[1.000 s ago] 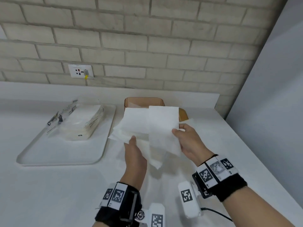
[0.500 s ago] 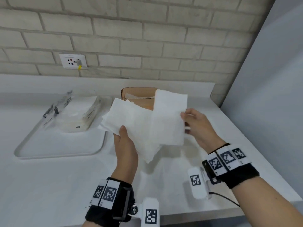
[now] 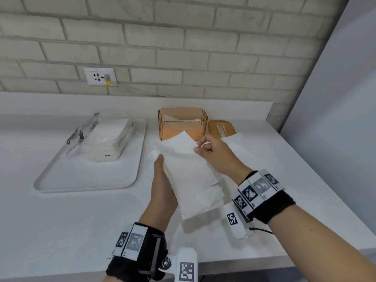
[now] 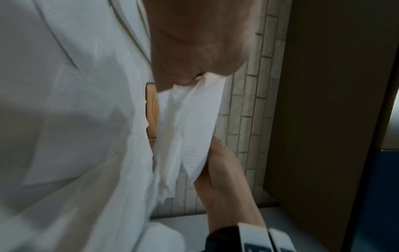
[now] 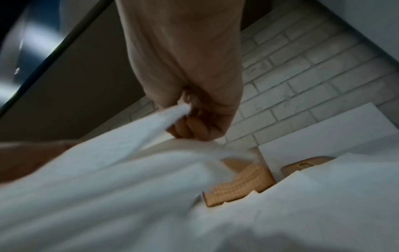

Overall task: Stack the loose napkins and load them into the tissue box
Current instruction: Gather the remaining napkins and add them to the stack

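Broadly, a white surface is spreading beneath a pale brick wall, and it is carrying a shallow white tray on the left, where an opened plastic pack of napkins is lying. Behind the hands an amber, ribbed tissue box is standing open-topped near the wall with some white paper showing inside it, and its wooden lid with a slot is lying flat just beside it on the right. One loose napkin is resting flat on the surface in front of that lid. Above the surface, in front of the box, a bundle of stacked napkins is being held between both hands, its edges not quite squared at the near end. The left hand is supporting the bundle from the left side, thumb lying along its upper edge, so its fingers are gripping the napkins. The right hand is holding the far right corner, and the right wrist view is showing its fingers curled and pinching a fold of the paper. On the wall a white power socket is sitting with a small yellow tag.
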